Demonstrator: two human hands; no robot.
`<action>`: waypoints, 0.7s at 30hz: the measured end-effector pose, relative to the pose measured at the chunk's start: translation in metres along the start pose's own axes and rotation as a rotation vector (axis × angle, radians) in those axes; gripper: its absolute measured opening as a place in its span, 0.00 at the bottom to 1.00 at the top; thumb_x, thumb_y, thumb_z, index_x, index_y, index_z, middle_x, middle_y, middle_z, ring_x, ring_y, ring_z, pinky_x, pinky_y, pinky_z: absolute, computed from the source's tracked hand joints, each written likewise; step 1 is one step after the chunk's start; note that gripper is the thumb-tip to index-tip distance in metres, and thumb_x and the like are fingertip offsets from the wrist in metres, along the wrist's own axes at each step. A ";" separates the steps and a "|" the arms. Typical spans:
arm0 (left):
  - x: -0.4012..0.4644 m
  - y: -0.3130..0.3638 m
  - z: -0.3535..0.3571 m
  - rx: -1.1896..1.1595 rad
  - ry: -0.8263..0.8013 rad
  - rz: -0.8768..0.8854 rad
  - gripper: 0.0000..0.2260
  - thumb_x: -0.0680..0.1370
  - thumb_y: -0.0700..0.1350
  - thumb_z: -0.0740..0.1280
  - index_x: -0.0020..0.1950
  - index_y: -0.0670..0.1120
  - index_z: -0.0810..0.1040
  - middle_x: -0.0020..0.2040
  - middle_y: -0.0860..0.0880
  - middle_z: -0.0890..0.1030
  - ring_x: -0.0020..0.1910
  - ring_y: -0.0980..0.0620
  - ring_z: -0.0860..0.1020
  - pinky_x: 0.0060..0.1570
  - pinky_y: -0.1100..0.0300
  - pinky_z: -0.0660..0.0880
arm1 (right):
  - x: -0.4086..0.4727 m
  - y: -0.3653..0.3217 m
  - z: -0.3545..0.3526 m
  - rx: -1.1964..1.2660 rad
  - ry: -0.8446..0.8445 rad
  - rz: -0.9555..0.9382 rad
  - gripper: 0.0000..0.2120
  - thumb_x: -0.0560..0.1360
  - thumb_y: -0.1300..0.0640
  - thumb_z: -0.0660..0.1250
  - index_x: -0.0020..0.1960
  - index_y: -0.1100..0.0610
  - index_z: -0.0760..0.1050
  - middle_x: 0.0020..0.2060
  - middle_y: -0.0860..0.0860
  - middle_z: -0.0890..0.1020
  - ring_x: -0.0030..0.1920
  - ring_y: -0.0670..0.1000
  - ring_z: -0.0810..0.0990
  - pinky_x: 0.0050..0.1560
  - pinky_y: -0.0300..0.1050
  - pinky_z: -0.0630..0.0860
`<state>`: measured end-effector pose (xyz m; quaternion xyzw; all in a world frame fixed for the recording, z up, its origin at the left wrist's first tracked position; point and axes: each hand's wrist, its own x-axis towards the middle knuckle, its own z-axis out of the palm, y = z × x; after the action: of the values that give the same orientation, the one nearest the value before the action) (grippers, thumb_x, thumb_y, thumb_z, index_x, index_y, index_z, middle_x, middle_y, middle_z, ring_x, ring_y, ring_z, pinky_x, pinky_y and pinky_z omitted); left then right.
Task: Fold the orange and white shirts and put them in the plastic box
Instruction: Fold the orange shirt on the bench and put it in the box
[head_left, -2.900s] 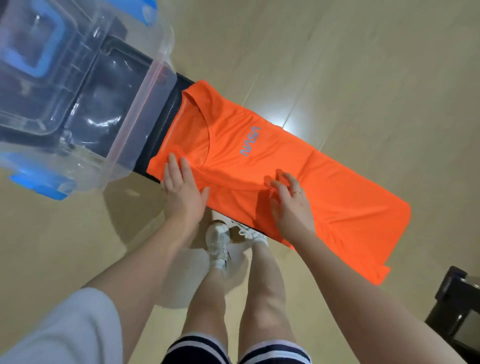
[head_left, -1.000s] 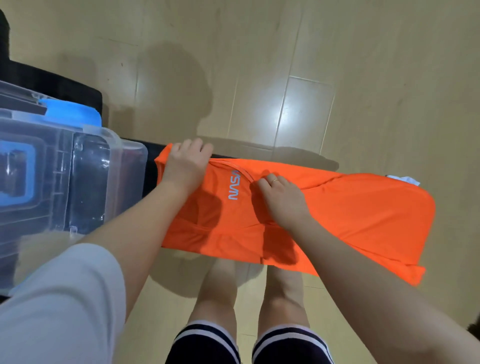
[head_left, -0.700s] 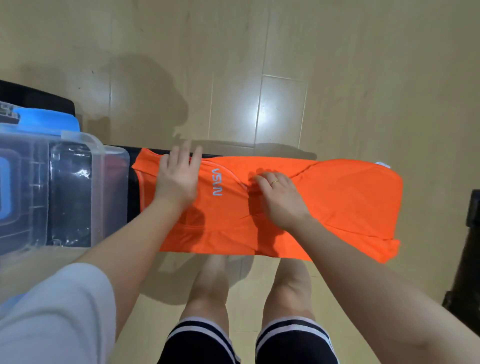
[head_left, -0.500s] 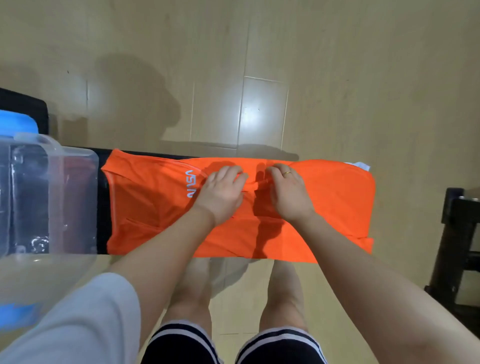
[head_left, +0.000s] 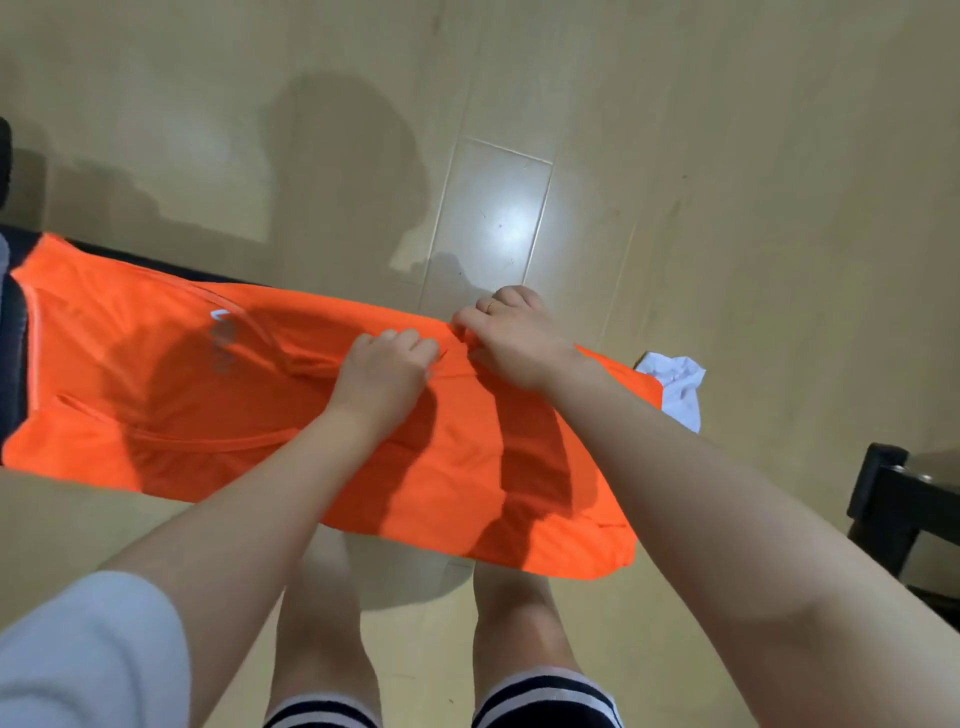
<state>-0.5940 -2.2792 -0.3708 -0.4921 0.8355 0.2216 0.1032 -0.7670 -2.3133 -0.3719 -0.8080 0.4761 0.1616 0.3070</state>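
Orange fabric fills the middle of the view: the orange shirt (head_left: 208, 415) lies stretched lengthwise on a dark narrow surface (head_left: 13, 332) above the pale wooden floor (head_left: 727, 156), its long sides apparently already turned in so that it forms a band, with the collar end toward the left and the hem end hanging off to the right. Both hands sit close together at the far edge near the shirt's middle; the left hand (head_left: 387, 369) is curled with its fingers pinched on a ridge of cloth, and the right hand (head_left: 511, 338) is likewise closed on the fabric just beside it. Judging from this, the lengthwise fold looks done and the crosswise fold, bringing one end over the other, is only starting. A corner of the white shirt (head_left: 675, 387) peeks out from under the orange one at the right, seemingly unfolded. The plastic box is out of view, so nothing can be said to be packed yet
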 end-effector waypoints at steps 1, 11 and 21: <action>0.000 0.001 0.000 -0.004 0.007 0.022 0.04 0.63 0.41 0.65 0.36 0.44 0.76 0.30 0.44 0.76 0.27 0.43 0.78 0.24 0.57 0.71 | 0.000 0.007 -0.003 -0.027 -0.020 -0.037 0.15 0.73 0.53 0.64 0.59 0.55 0.71 0.54 0.54 0.79 0.60 0.56 0.70 0.66 0.48 0.57; -0.014 0.017 -0.019 0.103 -0.034 -0.062 0.09 0.69 0.36 0.58 0.40 0.40 0.77 0.36 0.38 0.75 0.32 0.40 0.77 0.25 0.54 0.71 | -0.094 0.055 0.013 -0.314 0.073 0.020 0.06 0.67 0.55 0.67 0.39 0.58 0.76 0.35 0.56 0.79 0.30 0.57 0.78 0.27 0.43 0.71; -0.012 0.073 -0.003 0.181 -0.190 -0.141 0.15 0.60 0.42 0.74 0.44 0.43 0.77 0.39 0.42 0.78 0.39 0.41 0.79 0.37 0.54 0.75 | -0.137 0.047 0.053 -0.057 0.194 0.302 0.09 0.69 0.56 0.60 0.43 0.59 0.76 0.58 0.57 0.79 0.46 0.60 0.80 0.43 0.51 0.70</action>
<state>-0.6516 -2.2404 -0.3438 -0.5151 0.8018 0.1833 0.2411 -0.8736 -2.2038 -0.3527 -0.7475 0.6147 0.1403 0.2091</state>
